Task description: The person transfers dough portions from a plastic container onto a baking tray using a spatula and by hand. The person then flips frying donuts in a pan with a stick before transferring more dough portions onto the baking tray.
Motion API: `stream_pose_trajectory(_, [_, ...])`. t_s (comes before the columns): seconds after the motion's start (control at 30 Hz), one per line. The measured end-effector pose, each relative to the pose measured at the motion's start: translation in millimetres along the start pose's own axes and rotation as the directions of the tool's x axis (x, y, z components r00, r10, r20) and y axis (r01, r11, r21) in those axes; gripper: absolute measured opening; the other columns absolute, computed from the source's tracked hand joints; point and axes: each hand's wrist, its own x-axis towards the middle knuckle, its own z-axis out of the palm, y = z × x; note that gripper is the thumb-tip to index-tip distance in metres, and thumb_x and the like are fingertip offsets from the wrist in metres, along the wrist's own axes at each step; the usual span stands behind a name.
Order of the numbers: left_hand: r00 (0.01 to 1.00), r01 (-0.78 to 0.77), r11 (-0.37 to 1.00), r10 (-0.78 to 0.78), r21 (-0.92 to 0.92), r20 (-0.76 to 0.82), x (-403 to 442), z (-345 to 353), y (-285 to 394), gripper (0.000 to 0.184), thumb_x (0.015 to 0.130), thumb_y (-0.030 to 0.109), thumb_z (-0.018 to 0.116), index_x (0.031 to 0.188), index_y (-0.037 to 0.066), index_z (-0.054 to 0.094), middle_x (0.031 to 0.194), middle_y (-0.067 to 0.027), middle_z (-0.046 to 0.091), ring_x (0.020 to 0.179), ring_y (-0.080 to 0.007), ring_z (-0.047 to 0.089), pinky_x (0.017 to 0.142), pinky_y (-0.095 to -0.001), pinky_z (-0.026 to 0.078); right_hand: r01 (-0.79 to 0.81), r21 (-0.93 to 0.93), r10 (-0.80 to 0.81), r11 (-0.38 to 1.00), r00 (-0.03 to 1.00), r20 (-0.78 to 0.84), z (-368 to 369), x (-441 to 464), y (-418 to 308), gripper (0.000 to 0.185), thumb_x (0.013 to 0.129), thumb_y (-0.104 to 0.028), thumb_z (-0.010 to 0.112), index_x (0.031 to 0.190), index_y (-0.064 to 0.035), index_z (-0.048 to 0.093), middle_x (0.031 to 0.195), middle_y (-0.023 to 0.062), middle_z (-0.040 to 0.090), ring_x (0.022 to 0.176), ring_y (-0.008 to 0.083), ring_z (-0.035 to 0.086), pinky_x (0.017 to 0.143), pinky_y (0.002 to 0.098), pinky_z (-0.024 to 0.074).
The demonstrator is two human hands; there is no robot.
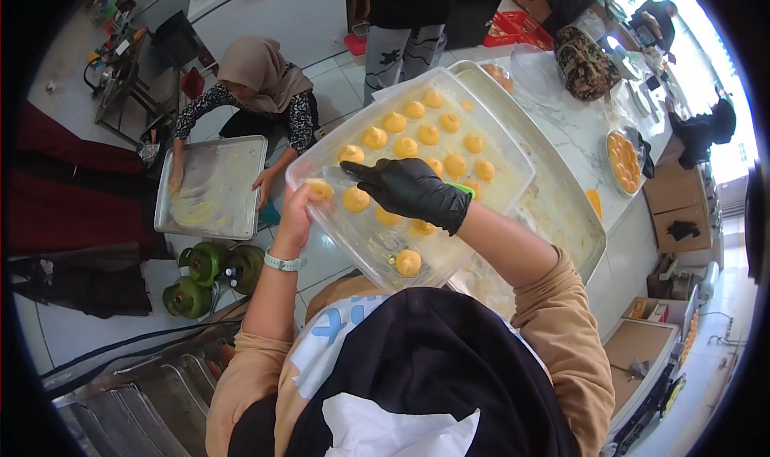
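Note:
A shallow, see-through plastic tray (499,146) is tilted in front of me, with several piped yellow mounds (406,147) on it. My left hand (297,218) grips its left edge, close to one mound at the rim. Over the middle of the tray is my right hand (405,191) in a black glove. Its index finger points left and the other fingers are curled under, so what they hold is hidden. A bright green strip (459,188) shows beside the glove; I cannot tell whether it is a handle. Smears mark the tray's lower left part.
Behind the plastic tray, a large metal baking tray (573,216) rests on the marble-topped table (521,76). At left, a crouching person (265,84) handles a greased metal tray (210,188). Green gas cylinders (204,264) stand below. A plate of yellow rounds (623,162) sits at right.

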Motion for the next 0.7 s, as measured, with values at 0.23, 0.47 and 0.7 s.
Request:
stream_pose_trajectory(0.23, [0.999,0.028,1.000,-0.028,-0.002,0.028,3,-10,-5,0.051,0.076,0.008,0.041,0.126,0.005,0.034,0.098,-0.0103,0.052,0.083,-0.0209,0.057,0.067,-0.0341,0.052,-0.143,0.024,0.143,0.989,0.989,-0.024,-5,2,-5,0.045,0.075,-0.031,0.062,0.117,-0.0143,0.054,0.082,0.0120,0.063,0.069,0.0282,0.061,0.058,0.0373,0.0472])
stream_pose_trajectory(0.47, [0.997,-0.003,0.999,0.007,0.048,-0.083,1,-4,-3,0.047,0.078,0.013,0.041,0.125,0.006,0.040,0.107,-0.0082,0.051,0.094,-0.0194,0.053,0.084,-0.0327,0.043,0.033,0.297,-0.009,0.954,0.996,-0.084,33,25,-27,0.044,0.067,-0.030,0.070,0.105,-0.0107,0.059,0.083,0.0126,0.064,0.075,0.0305,0.062,0.067,0.0371,0.0485])
stream_pose_trajectory(0.7, [0.997,0.075,0.997,-0.075,0.009,0.008,-4,-20,-1,0.049,0.077,0.015,0.041,0.125,0.007,0.040,0.110,-0.0108,0.051,0.094,-0.0227,0.055,0.074,-0.0397,0.050,-0.060,0.384,0.088,0.922,0.994,-0.057,27,40,-21,0.025,0.073,-0.030,0.062,0.085,-0.0083,0.064,0.074,0.0128,0.063,0.070,0.0303,0.061,0.066,0.0368,0.0484])
